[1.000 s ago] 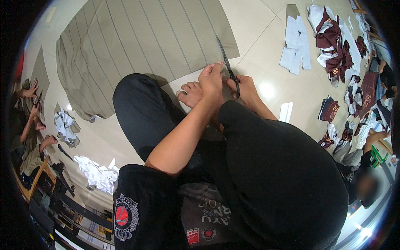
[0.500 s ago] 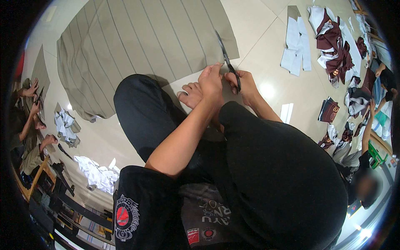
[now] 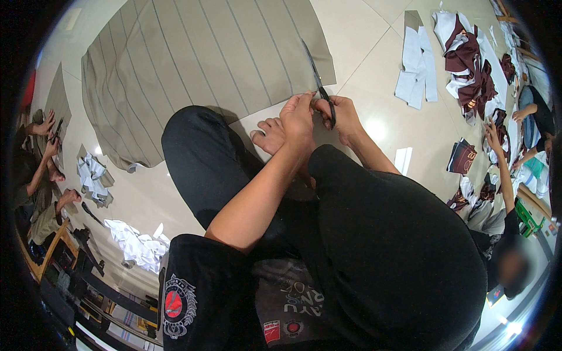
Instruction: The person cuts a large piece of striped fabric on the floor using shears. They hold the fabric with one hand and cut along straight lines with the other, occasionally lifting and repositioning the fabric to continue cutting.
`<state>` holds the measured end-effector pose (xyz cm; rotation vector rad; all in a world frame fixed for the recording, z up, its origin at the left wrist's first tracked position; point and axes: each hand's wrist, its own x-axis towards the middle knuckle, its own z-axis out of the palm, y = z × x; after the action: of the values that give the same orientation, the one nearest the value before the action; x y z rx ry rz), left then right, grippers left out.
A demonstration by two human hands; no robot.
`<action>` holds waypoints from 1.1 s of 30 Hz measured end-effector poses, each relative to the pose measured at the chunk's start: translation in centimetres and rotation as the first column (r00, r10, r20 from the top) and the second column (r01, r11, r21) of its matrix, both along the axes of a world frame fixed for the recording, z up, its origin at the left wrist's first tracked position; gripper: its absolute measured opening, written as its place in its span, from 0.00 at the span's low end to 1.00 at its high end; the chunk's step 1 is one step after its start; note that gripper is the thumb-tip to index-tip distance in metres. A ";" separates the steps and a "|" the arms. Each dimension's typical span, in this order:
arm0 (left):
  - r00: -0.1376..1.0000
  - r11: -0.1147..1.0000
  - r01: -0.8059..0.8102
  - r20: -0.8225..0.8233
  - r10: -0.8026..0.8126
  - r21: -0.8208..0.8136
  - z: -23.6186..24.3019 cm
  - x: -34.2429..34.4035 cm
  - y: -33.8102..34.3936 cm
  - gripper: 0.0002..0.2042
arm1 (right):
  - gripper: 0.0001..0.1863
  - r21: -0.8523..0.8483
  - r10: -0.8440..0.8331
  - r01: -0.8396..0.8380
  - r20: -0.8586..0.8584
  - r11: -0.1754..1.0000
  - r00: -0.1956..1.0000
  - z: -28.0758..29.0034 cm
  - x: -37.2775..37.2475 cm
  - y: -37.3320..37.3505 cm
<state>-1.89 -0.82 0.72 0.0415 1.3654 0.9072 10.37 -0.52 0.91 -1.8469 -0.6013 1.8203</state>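
A wide piece of grey-beige striped fabric [image 3: 211, 52] lies spread on the floor in front of me. My right hand [image 3: 344, 121] is closed round the black handles of a pair of scissors [image 3: 316, 73], whose long blades point away over the fabric's right part, close to its near corner. Just left of the handles, my left hand [image 3: 298, 114] pinches the near edge of the fabric between thumb and fingers. My bare foot [image 3: 270, 136] rests on the floor beside my left wrist.
Pale cut pieces [image 3: 416, 67] and a heap of maroon and white cloth [image 3: 468, 58] lie to the right. White scraps [image 3: 136, 244] lie at the lower left. Co-workers' hands show at both sides: one person's hands [image 3: 51, 131] at left, another's arm [image 3: 500, 164] at right.
The scissors and my right hand have shifted very slightly to the left; my left hand still pinches the fabric. At right, a co-worker's arm has swung left toward the maroon cloth.
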 end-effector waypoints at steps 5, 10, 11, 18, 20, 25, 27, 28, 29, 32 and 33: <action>1.000 1.000 -0.014 0.001 0.014 -0.009 0.0 0.0 0.0 0.10 | 0.09 0.010 0.006 -0.006 0.006 1.000 1.000 0.1 -0.2 0.0; 1.000 1.000 -0.003 -0.008 0.003 -0.014 0.3 0.1 0.2 0.10 | 0.10 0.026 0.002 -0.002 -0.007 1.000 1.000 0.0 -0.2 0.0; 1.000 1.000 -0.004 -0.004 0.004 -0.012 0.3 0.1 0.2 0.10 | 0.10 0.025 0.005 -0.005 -0.002 1.000 1.000 0.0 -0.2 0.0; 1.000 1.000 -0.006 -0.014 0.006 -0.028 0.5 0.1 0.2 0.09 | 0.16 0.039 0.014 -0.015 0.017 0.999 1.000 -0.2 -0.1 0.0; 1.000 0.999 -0.004 -0.016 0.003 -0.033 0.7 0.0 0.2 0.09 | 0.17 0.045 0.018 -0.019 0.019 0.999 1.000 0.2 -0.2 0.1; 0.999 0.999 0.044 -0.005 -0.044 -0.026 0.3 -0.6 0.2 0.08 | 0.16 0.046 -0.014 0.015 -0.017 0.999 1.000 -0.5 -0.1 0.4; 0.999 0.999 0.039 0.014 -0.038 -0.034 0.8 -0.8 0.2 0.08 | 0.15 0.048 -0.024 0.026 -0.034 0.998 0.999 -0.5 -0.2 0.8; 0.999 0.998 0.036 0.020 -0.035 -0.042 1.0 -1.0 0.3 0.08 | 0.15 0.053 -0.023 0.025 -0.036 0.998 0.999 -0.5 -0.2 1.0; 0.999 0.998 0.034 0.026 -0.033 -0.050 1.3 -1.1 0.4 0.08 | 0.15 0.058 -0.023 0.025 -0.038 0.998 0.999 -0.6 -0.2 1.3; 0.999 1.000 0.007 0.033 -0.007 -0.016 1.4 -1.0 0.3 0.08 | 0.15 0.110 0.003 0.005 -0.074 0.994 0.997 -0.9 -0.2 1.7; 0.999 1.000 0.000 0.033 0.000 -0.021 1.5 -1.1 0.3 0.08 | 0.15 0.122 -0.006 0.018 -0.101 0.992 0.995 -1.0 -0.2 1.8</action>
<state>-2.95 -0.50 2.20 0.0102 1.3438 0.8899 10.15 1.27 -0.05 -1.6645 -0.6492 1.8142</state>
